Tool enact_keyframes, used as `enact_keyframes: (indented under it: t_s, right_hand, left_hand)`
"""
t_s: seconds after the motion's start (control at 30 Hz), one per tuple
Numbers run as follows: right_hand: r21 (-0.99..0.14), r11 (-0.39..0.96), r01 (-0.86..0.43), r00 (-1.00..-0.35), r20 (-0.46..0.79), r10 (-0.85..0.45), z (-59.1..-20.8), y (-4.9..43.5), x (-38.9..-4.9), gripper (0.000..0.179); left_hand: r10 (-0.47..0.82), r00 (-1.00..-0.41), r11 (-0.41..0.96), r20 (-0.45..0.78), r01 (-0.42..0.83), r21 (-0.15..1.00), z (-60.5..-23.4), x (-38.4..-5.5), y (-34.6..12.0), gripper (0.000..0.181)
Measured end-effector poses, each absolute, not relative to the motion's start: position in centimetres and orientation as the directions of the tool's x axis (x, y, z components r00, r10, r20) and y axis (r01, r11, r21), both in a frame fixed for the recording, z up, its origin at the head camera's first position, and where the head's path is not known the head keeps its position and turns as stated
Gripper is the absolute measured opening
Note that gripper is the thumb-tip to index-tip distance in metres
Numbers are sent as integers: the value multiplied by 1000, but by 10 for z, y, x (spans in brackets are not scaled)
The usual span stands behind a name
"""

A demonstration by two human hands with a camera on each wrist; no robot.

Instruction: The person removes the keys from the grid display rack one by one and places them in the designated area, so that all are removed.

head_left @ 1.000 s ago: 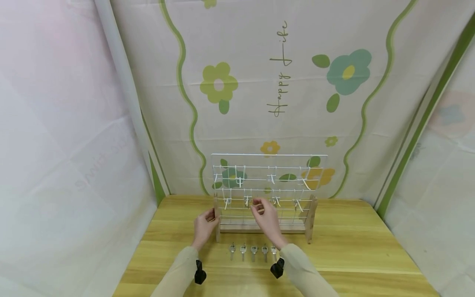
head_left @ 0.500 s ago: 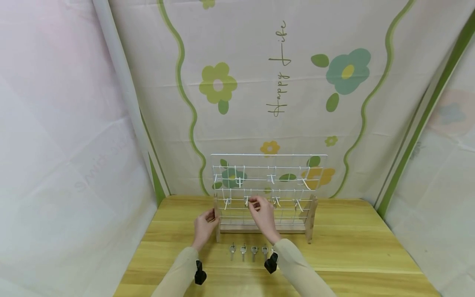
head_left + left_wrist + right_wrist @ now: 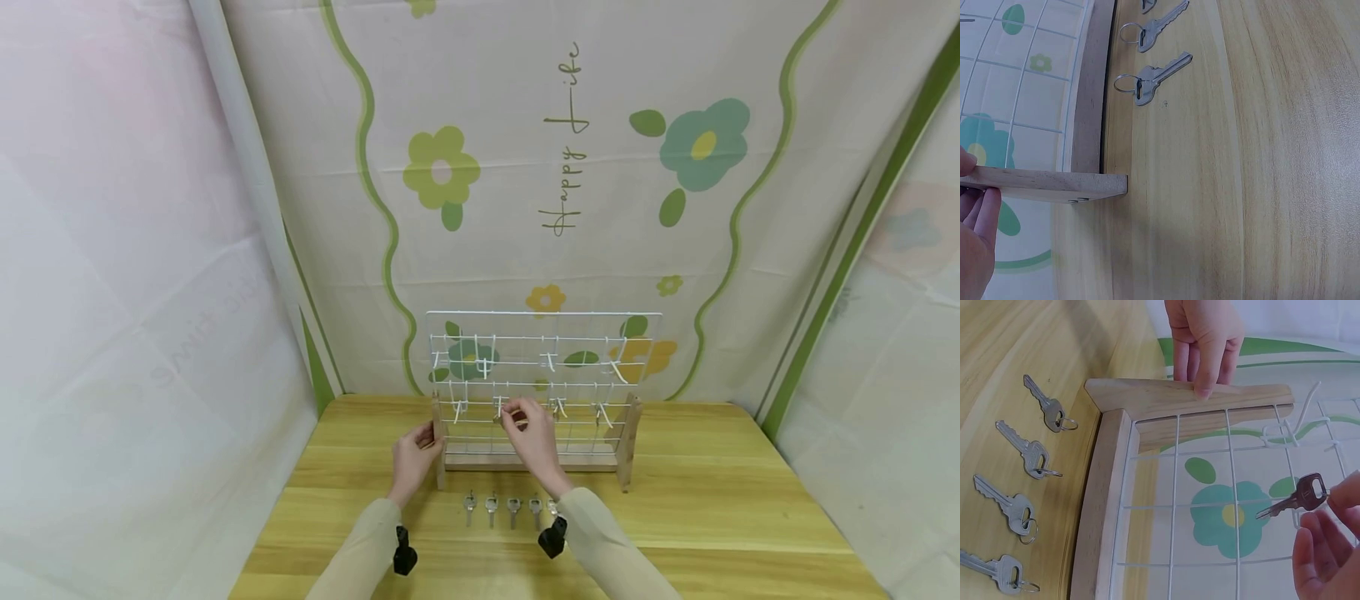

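My left hand (image 3: 412, 458) grips the left wooden upright (image 3: 1054, 180) of a white wire grid rack (image 3: 543, 313), thumb on one face and fingers on the other. In the right wrist view, my right hand (image 3: 1329, 556) pinches the small ring of a metal key (image 3: 1302, 495), which hangs in front of the grid. In the head view, that right hand sits close to a white hook (image 3: 498, 406) in the lower row, the second from the left. The fingers partly hide the ring, and whether it touches the hook I cannot tell.
Several keys with rings lie in a row on the wooden table (image 3: 720, 500), in front of the rack, among them a key (image 3: 513, 508) in the middle. Other white hooks (image 3: 618, 371) stick out from the grid. A flowered cloth (image 3: 510, 208) hangs behind.
My right hand has shifted slightly left, towards the second hook of the lower row, with the key. My left hand stays on the upright.
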State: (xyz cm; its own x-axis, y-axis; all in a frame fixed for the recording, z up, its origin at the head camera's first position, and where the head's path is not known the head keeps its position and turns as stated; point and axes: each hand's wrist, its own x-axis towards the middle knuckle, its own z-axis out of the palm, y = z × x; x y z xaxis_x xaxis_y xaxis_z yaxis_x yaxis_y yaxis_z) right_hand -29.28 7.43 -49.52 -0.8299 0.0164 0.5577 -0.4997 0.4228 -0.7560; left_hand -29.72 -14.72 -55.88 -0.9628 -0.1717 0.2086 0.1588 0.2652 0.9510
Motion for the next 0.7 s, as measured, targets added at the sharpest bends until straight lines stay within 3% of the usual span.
enact_keyframes:
  t_s: [0.43, 0.7]
  right_hand:
    - [-728, 449, -519, -815, 580, -1, -488, 77, -282, 4]
    - [-758, 431, -489, -845, 535, -19, -481, 80, -271, 6]
  left_hand:
    - [-163, -960, 265, 229, 181, 947, -556, -296, -147, 38]
    - [-165, -963, 243, 214, 171, 955, -556, -295, -147, 39]
